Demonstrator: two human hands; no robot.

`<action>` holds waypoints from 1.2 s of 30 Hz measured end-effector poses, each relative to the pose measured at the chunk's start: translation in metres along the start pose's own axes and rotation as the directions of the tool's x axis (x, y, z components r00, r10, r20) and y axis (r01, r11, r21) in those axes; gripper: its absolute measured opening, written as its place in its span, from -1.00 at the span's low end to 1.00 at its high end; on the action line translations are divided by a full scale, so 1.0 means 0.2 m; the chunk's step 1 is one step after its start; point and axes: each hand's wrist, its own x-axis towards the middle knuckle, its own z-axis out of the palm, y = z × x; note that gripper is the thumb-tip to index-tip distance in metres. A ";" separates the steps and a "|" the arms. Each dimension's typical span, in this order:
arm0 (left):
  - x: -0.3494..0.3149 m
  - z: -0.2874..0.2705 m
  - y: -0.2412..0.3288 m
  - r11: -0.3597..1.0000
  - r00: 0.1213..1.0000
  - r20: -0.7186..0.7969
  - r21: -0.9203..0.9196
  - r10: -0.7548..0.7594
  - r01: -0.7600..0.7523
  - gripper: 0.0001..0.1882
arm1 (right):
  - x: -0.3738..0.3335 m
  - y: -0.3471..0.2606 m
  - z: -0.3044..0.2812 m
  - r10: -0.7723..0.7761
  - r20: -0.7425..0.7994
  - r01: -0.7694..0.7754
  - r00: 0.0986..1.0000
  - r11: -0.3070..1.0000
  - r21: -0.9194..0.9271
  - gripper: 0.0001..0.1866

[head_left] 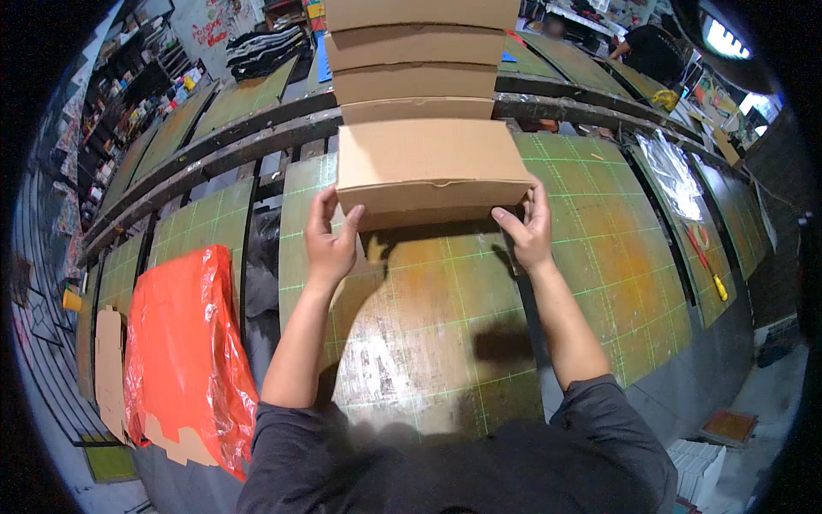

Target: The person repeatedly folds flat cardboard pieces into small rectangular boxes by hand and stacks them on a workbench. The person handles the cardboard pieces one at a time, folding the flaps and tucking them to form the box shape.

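Note:
A closed brown cardboard box (432,154) is gripped at its two ends between my hands. My left hand (332,244) has its fingers around the left end, with the thumb on the near face. At the right end, my right hand (528,227) holds the box the same way. Just beyond it rises a tall stack of similar cardboard boxes (413,81), running past the top of the view. Whether the held box rests on the table or hangs above it, I cannot tell.
Green-gridded boards (599,248) form the tabletop, with dark rails (205,163) behind. An orange plastic bag (184,317) with flat cardboard lies at left. Clear plastic (672,176) and a yellow-handled tool (719,287) lie at right. Another person (655,51) is at the far right.

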 end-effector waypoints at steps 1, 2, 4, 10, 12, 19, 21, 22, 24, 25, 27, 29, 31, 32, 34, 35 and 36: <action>-0.04 0.01 -0.06 1.000 1.000 0.013 0.011 -0.027 0.027 -0.60 | -0.02 0.05 0.00 0.065 0.002 -0.065 0.998 0.998 -0.006 -0.36; -0.06 0.02 -0.12 0.999 0.998 0.027 0.019 -0.050 0.050 -0.59 | -0.04 0.09 0.00 0.125 0.001 -0.125 0.992 0.992 -0.015 -0.36; -0.04 0.03 -0.22 0.995 0.994 0.040 0.028 -0.097 0.096 -0.58 | -0.01 0.19 0.01 0.122 -0.022 -0.122 0.992 0.992 -0.011 -0.37; 0.00 0.04 -0.31 0.989 0.995 -0.010 0.109 -0.103 0.103 -0.61 | 0.04 0.22 0.06 0.215 -0.064 -0.214 0.975 0.977 0.020 -0.47; 0.03 0.04 -0.31 0.986 0.993 -0.024 0.124 -0.114 0.116 -0.62 | 0.06 0.24 0.07 0.221 -0.071 -0.222 0.973 0.975 -0.007 -0.50; 0.09 0.04 -0.28 0.972 0.988 -0.018 0.177 -0.156 0.156 -0.61 | 0.11 0.32 0.08 0.204 -0.101 -0.208 0.974 0.978 -0.032 -0.53; 0.10 0.04 -0.29 0.964 0.989 0.002 0.222 -0.150 0.146 -0.60 | 0.13 0.32 0.08 0.217 -0.091 -0.219 0.972 0.976 -0.010 -0.53; 0.09 0.03 -0.29 0.960 0.989 0.018 0.241 -0.150 0.141 -0.58 | 0.12 0.31 0.08 0.233 -0.080 -0.233 0.969 0.973 0.006 -0.53; 0.09 0.02 -0.29 0.963 0.991 0.010 0.239 -0.132 0.125 -0.55 | 0.13 0.31 0.07 0.263 -0.067 -0.258 0.963 0.964 0.072 -0.52; 0.08 0.03 -0.30 0.969 0.993 -0.015 0.219 -0.117 0.118 -0.54 | 0.13 0.32 0.06 0.280 -0.065 -0.272 0.958 0.955 0.120 -0.51; 0.11 0.03 -0.33 0.991 0.990 -0.064 0.039 -0.128 0.130 -0.50 | 0.17 0.34 0.02 0.246 -0.099 -0.231 0.964 0.962 0.145 -0.46; 0.25 -0.01 -0.34 0.998 0.994 -0.099 -0.021 -0.054 0.052 -0.49 | 0.27 0.33 -0.04 0.218 -0.143 -0.192 0.965 0.965 0.181 -0.36; 0.42 -0.05 -0.28 0.999 0.987 -0.161 -0.017 0.031 -0.035 -0.47 | 0.42 0.20 -0.03 0.223 -0.148 -0.207 0.963 0.971 0.119 -0.30; 0.53 -0.05 -0.22 0.997 0.978 -0.189 0.008 0.083 -0.083 -0.45 | 0.51 0.16 -0.05 0.202 -0.136 -0.185 0.970 0.975 0.124 -0.27; 0.76 0.00 -0.09 0.986 0.964 -0.208 0.024 0.169 -0.167 -0.42 | 0.71 0.05 -0.09 0.163 -0.122 -0.150 0.979 0.983 0.105 -0.22; 0.87 0.01 -0.03 0.980 0.959 -0.204 0.023 0.198 -0.197 -0.41 | 0.80 -0.03 -0.07 0.125 -0.116 -0.117 0.985 0.990 0.073 -0.20; 0.96 -0.01 0.04 0.974 0.952 -0.204 0.039 0.226 -0.223 -0.39 | 0.87 -0.11 -0.01 0.081 -0.113 -0.076 0.990 0.996 0.044 -0.18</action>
